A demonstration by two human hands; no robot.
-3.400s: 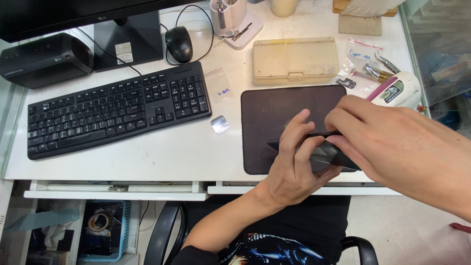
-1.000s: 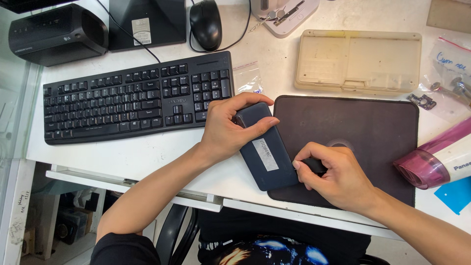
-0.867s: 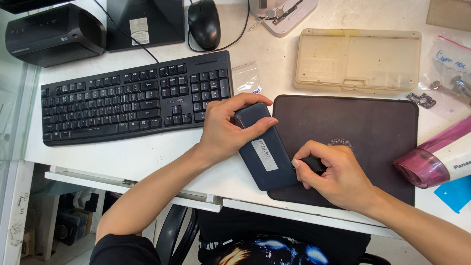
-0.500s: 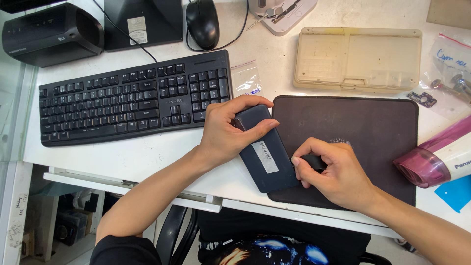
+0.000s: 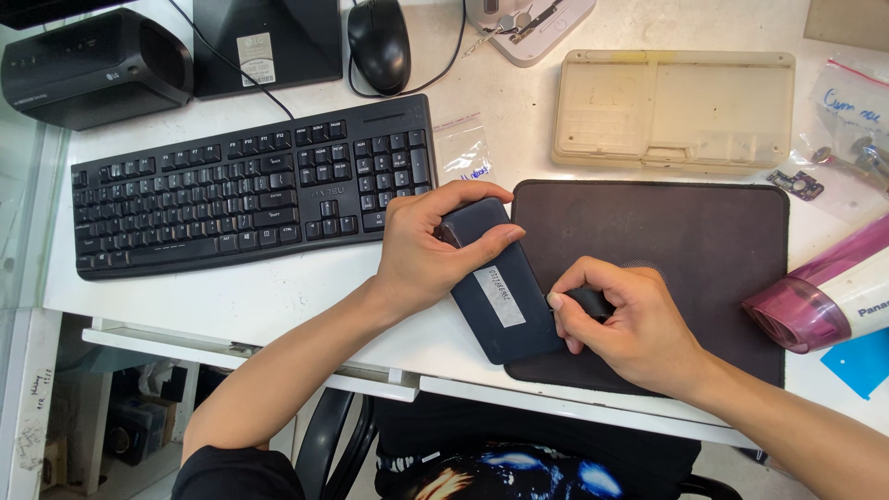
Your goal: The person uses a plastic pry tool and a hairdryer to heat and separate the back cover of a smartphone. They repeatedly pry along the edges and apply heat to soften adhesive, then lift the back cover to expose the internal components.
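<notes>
A dark blue phone [image 5: 507, 310] with a white label strip lies face down at the left edge of a dark brown work mat [image 5: 685, 250]. My left hand [image 5: 426, 245] grips its upper end, thumb along the right side. My right hand [image 5: 630, 324] is closed on a small black tool [image 5: 585, 301] whose tip meets the phone's right edge.
A black keyboard [image 5: 250, 194] lies left of the phone, with a black mouse [image 5: 378, 42] and a black box [image 5: 93, 65] behind it. A beige plastic case [image 5: 674, 106] sits behind the mat. A pink hair dryer [image 5: 824, 296] lies at the right. A small clear bag [image 5: 461, 148] lies beside the keyboard.
Since 3.4 s ago the phone has come from between both hands at the desk's front to lying on the mat's left edge. In the last second the hands have hardly moved.
</notes>
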